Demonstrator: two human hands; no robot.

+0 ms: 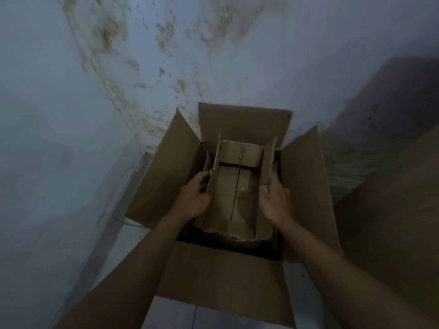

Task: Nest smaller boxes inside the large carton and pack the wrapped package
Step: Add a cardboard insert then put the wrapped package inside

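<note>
Head view: your two hands lower a smaller box (pixel 234 186) into the large carton (pixel 221 276) at the centre of the frame. Your left hand (pixel 192 198) is clamped on the smaller box's left flap; your right hand (pixel 273 200) is clamped on its right flap. Both flaps stand upright, and the smaller box sits within the carton's opening, its base showing taped seams. All four of the carton's flaps are splayed outward. Behind it, filling the upper frame, rises a stained wall (pixel 142 67). Pale floor tiles (pixel 175 314) show along the bottom edge.
</note>
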